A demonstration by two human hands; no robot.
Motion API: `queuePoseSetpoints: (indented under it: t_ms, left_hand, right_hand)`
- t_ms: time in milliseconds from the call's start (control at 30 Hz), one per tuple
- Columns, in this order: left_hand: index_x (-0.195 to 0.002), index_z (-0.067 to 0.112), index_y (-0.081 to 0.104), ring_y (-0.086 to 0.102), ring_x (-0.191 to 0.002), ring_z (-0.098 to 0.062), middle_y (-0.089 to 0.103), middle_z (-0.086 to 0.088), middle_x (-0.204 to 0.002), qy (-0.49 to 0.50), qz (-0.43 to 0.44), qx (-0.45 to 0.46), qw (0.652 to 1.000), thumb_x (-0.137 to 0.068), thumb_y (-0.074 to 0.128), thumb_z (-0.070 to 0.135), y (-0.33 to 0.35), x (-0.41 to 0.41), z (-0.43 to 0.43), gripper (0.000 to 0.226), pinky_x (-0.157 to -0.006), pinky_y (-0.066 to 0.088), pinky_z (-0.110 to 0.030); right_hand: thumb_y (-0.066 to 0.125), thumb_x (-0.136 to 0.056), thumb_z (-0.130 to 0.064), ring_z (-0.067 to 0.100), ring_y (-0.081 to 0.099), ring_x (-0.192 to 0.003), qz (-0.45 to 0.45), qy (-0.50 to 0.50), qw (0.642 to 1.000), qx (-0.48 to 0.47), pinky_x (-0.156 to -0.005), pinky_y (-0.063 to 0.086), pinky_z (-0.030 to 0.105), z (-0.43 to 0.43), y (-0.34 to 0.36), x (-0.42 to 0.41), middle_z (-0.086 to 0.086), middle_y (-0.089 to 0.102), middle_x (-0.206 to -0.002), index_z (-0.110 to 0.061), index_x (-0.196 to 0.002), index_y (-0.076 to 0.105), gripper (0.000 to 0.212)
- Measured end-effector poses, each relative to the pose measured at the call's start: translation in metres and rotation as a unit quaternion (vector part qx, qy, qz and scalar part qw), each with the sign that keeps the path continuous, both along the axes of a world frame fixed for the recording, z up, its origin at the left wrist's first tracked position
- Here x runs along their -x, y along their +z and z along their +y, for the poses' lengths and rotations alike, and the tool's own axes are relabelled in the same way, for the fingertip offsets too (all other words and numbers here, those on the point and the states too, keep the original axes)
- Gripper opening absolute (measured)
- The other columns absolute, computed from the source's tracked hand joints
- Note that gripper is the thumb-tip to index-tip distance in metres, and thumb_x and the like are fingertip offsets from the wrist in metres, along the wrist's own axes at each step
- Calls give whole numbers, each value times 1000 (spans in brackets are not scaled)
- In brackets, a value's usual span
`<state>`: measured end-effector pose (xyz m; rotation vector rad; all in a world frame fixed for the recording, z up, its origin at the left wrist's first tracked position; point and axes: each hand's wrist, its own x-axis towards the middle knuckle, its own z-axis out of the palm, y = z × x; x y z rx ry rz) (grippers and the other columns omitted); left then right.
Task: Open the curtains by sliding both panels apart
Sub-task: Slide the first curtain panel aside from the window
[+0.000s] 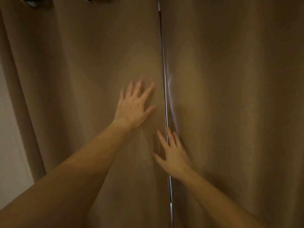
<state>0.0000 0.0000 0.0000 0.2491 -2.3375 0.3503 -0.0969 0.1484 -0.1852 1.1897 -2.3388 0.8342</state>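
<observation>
Two tan curtain panels hang shut in front of me. The left panel (85,76) and the right panel (235,89) meet at a thin bright slit (165,83) running top to bottom. My left hand (134,106) lies flat on the left panel with fingers spread, just left of the slit. Lower down, my right hand (172,155) is spread over the slit, its fingertips reaching the edge of the right panel. Neither hand holds cloth.
A pale wall (11,145) shows at the far left beside the outer fold of the left panel. Metal eyelets (29,2) appear at the top edge. The room is dim.
</observation>
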Motion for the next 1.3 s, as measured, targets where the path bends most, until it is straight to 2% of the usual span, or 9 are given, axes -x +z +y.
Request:
queuePoseSetpoints:
  t_ms: [133,267,400,533,667,800,1033,1167,1300]
  left_hand:
    - [-174,46,-5,-10,-172,-37,-13,-4,-186,11,23,72,997,-108,35,73,6,42,-6,82,-138,2,-67]
    - [-174,48,-2,-5,-172,-39,-9,-5,-186,12,37,147,988,-108,29,77,5,82,-18,79,-136,7,-72]
    - [-175,47,1,0,-173,-40,-5,-6,-187,45,42,180,982,-105,31,80,-1,114,-34,83,-135,7,-73]
    - [-175,47,5,4,-173,-40,-1,-5,-187,83,65,186,977,-102,41,81,-2,133,-56,87,-133,7,-75]
    - [-175,45,-2,-1,-173,-39,-8,-5,-186,105,55,185,976,-101,41,84,0,139,-74,94,-134,0,-73]
    - [-175,45,1,2,-173,-39,-5,-6,-187,120,70,199,970,-101,43,83,-2,136,-90,93,-134,0,-71]
    - [-176,42,1,2,-173,-38,-3,-6,-187,142,78,209,964,-104,42,81,-7,118,-124,92,-138,4,-67]
    - [-176,41,10,8,-173,-38,5,-7,-187,158,91,220,958,-103,48,78,-7,104,-145,90,-137,7,-66]
    - [-175,39,22,12,-172,-38,11,-7,-186,174,97,223,954,-101,56,74,-4,86,-169,88,-137,3,-62]
  right_hand:
    - [41,-97,-77,31,-7,-166,41,12,999,1,-132,16,51,-25,-5,31,-4,-15,-181,-50,-168,-10,91]
    - [38,-98,-76,32,-4,-166,77,27,997,11,-133,9,51,-48,-5,62,1,-12,-182,-49,-168,-11,90]
    - [43,-99,-76,25,-14,-165,85,58,995,8,-130,-2,50,-63,-8,89,-3,-19,-180,-51,-166,-17,93]
    - [39,-95,-79,28,-11,-166,94,71,993,5,-131,1,54,-79,-8,107,-2,-15,-181,-51,-167,-14,93]
    - [37,-96,-80,27,-18,-165,80,94,992,-17,-132,-5,55,-92,-10,115,-5,-21,-180,-52,-164,-19,93]
    - [34,-96,-81,25,-14,-166,93,114,989,-3,-132,-6,52,-106,-7,122,-5,-16,-181,-53,-165,-16,90]
    - [31,-98,-84,28,1,-167,127,141,982,23,-133,12,61,-143,-4,115,-1,2,-183,-46,-170,-4,89]
    - [35,-98,-80,25,-13,-166,120,160,980,4,-132,1,63,-168,-2,106,-5,-8,-182,-47,-169,-11,90]
    - [53,-97,-67,28,-14,-165,113,193,974,-23,-130,5,66,-199,2,94,-2,-9,-181,-46,-168,-13,100]
